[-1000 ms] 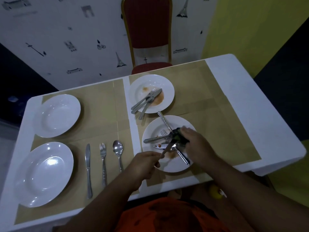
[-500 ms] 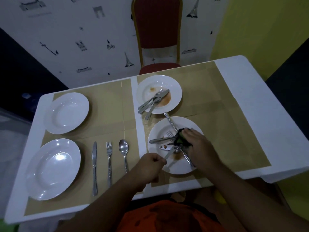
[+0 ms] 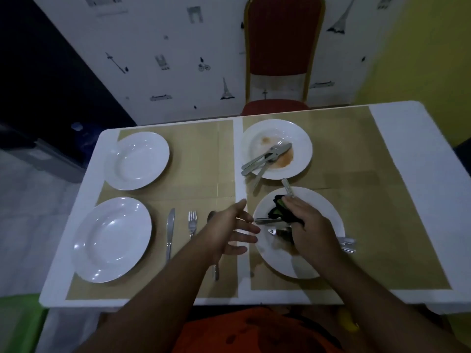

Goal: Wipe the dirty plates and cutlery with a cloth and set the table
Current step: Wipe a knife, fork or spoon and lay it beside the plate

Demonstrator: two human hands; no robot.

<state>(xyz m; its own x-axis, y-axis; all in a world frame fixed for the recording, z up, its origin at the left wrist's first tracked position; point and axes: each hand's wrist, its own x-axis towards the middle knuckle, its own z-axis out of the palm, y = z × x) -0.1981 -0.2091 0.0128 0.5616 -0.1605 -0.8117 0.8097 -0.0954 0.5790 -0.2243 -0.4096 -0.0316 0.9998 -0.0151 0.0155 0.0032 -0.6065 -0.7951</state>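
Cutlery (image 3: 270, 220) lies across the near dirty plate (image 3: 318, 217), where our right hand (image 3: 309, 228) clenches the cloth (image 3: 279, 208) to wipe it; our left hand (image 3: 229, 229), spread and empty, hovers just left of that plate, probably ready to steady a piece.

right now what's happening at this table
A person is wiping dirty dishes. The right hand presses a dark cloth onto cutlery lying on the near plate. The left hand is open and empty, beside that plate. The far plate is stained and holds unwiped cutlery. On the left, two clean plates sit with a knife, fork and spoon laid out beside the nearer one.
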